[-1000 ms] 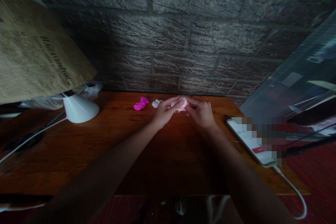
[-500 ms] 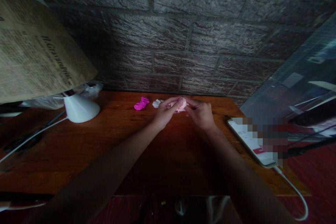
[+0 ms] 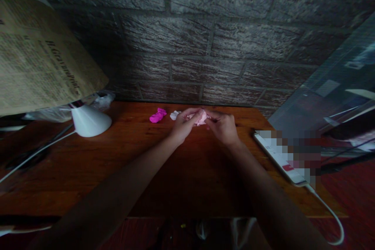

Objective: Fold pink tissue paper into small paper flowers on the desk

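Between my two hands, over the back part of the wooden desk, is a light pink crumpled lump [image 3: 202, 118]; whether it is paper or soft clay I cannot tell. My left hand [image 3: 185, 123] has its fingers closed around the lump's left side, thumb on top. My right hand [image 3: 225, 125] pinches the right edge of the same lump with thumb and fingertips. Just left of my left hand lies a white crumpled piece [image 3: 175, 115], partly hidden by that hand. Farther left is a bright magenta crumpled piece [image 3: 158, 115] on the desk.
A lamp with a newsprint shade [image 3: 49, 54] and white base [image 3: 90, 121] stands at left, its cable crossing the desk [image 3: 123, 136]. On the right lies a phone [image 3: 278, 158] with a white charging cable [image 3: 331, 213]. A brick-patterned wall [image 3: 187, 43] rises behind.
My right fingers have shifted slightly at the lump's right edge, and a bit more of the light pink surface shows. Both hands keep their hold in nearly the same place.
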Motion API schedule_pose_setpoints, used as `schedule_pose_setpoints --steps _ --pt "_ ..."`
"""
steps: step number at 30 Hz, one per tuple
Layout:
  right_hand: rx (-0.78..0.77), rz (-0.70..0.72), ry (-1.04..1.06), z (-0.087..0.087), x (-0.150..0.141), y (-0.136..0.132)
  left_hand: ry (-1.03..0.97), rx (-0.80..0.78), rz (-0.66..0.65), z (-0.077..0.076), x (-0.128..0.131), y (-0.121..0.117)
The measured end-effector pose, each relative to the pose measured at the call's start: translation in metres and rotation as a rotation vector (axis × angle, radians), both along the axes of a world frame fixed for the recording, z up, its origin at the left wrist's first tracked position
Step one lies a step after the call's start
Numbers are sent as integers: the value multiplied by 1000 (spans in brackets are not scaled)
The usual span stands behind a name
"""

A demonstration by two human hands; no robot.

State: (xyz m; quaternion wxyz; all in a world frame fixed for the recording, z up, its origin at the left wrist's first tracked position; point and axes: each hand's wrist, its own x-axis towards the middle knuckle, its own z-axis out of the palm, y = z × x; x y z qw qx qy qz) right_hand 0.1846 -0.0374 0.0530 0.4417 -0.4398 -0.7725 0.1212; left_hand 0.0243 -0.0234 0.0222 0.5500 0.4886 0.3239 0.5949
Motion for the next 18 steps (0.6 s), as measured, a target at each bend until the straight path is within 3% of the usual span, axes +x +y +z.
schedule_pose_setpoints --steps 9,18 --pt "-69 2 85 -1 2 2 8 60 22 0 1 0" --pt "-118 -6 175 -5 3 5 25 93 -71 -1 0 -1"
